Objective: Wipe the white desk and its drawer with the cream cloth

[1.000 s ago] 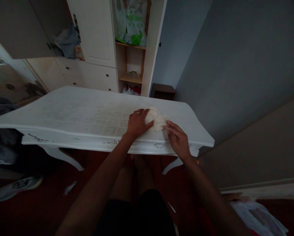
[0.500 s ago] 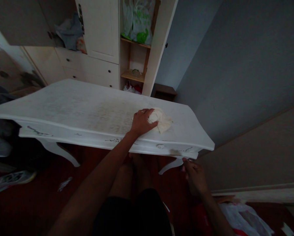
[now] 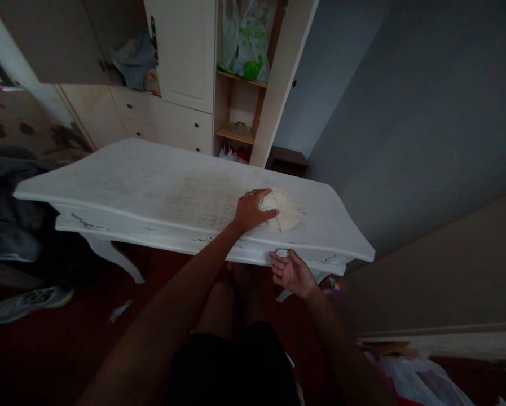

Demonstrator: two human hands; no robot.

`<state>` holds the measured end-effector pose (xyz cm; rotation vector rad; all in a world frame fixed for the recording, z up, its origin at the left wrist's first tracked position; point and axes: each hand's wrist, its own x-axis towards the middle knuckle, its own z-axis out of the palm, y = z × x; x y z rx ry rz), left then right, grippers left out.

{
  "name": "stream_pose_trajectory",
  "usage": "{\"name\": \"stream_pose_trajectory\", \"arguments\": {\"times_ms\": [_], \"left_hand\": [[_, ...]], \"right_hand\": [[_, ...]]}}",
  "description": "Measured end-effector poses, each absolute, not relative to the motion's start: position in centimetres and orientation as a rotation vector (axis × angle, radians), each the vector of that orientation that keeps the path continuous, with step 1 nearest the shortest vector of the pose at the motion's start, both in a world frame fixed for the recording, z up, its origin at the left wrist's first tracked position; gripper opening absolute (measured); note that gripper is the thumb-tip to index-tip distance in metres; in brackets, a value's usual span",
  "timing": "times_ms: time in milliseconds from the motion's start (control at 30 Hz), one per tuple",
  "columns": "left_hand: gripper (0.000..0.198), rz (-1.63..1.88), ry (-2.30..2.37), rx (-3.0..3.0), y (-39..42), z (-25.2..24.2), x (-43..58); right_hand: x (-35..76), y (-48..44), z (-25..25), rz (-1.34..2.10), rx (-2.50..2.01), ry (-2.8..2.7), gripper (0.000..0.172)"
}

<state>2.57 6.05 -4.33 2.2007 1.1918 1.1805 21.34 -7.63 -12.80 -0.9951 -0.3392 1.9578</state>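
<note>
My left hand (image 3: 253,211) is closed on a cream cloth (image 3: 287,212), which lies bunched and partly spread on the top of a white table (image 3: 143,169). The cloth is flat against the surface toward the right part of the top. Below the front edge, my right hand (image 3: 293,275) is palm up with its fingers apart, at a round white drawer knob (image 3: 282,253). The knob shows between thumb and fingers; I cannot tell whether they touch it. Greyish smudges cover the middle of the tabletop.
Behind the table stands a white wardrobe (image 3: 185,67) with open doors and plastic bags (image 3: 253,42) on a shelf. A sneaker (image 3: 28,303) lies on the dark red floor at left. Dark clothing (image 3: 7,192) is heaped beside the table. A plastic bag (image 3: 422,378) sits at lower right.
My right hand has moved up and left from below the table's right corner to the drawer knob, and its fingers have opened. My left hand stays on the cloth. The view has shifted slightly.
</note>
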Motion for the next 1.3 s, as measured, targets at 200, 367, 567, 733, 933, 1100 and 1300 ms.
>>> {"name": "stream_pose_trajectory", "arguments": {"times_ms": [200,367,567,733,933,1100,1300], "left_hand": [[0.066,1.092,1.091,2.256,6.6,-4.4,2.5],[0.07,0.989,1.11,2.33,6.9,-4.5,2.5],[0.072,0.992,1.072,2.34,7.1,-4.7,2.3],[0.071,0.994,1.113,2.319,7.1,-4.7,2.4],[0.073,1.007,1.121,2.324,7.4,-4.9,2.5],[0.072,1.01,1.154,2.299,7.8,-5.2,2.5],[0.075,1.042,1.172,2.248,7.8,-5.1,2.5]], "right_hand": [[21.3,-6.9,-14.2,1.985,-0.755,-0.318,0.021],[21.5,-6.6,-14.0,2.045,-0.673,-0.304,0.018],[21.1,-7.3,-14.0,2.058,-0.66,-0.293,0.021],[20.4,-9.7,-13.7,2.048,-0.649,-0.258,0.024],[19.1,-14.1,-13.3,2.016,-0.667,-0.258,0.026],[17.9,-17.8,-13.4,1.953,-0.702,-0.267,0.028],[16.6,-21.9,-13.2,1.897,-0.782,-0.209,0.03]]}}
